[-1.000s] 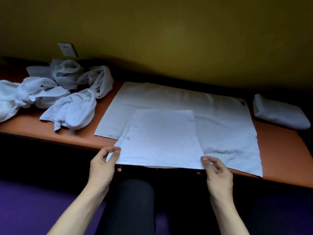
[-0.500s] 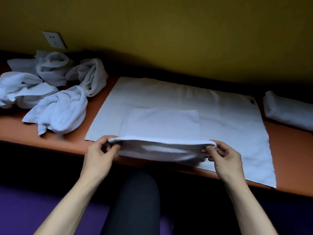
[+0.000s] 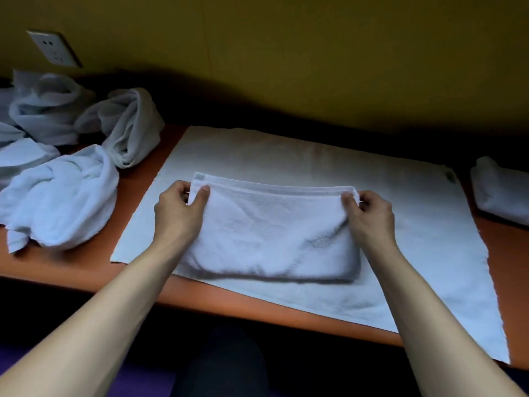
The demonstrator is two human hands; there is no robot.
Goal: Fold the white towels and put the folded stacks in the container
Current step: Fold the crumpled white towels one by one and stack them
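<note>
Thumbs and fingers of my left hand (image 3: 179,209) and right hand (image 3: 369,212) pinch the folded white towel's (image 3: 272,239) far corners. It lies on a spread towel (image 3: 400,224) near the tabletop's (image 3: 86,265) front edge.

Left end of the orange wooden table (image 3: 509,245): blocked by a heap of crumpled white towels (image 3: 65,179) running back to the yellow wall (image 3: 286,53). Right end: a folded white towel bundle (image 3: 501,193) sits just beyond the flat white cloth (image 3: 400,224). Bare orange strips lie open on either side of that cloth and along the near edge. The far margin by the wall is in shadow; contents cannot be told.
</note>
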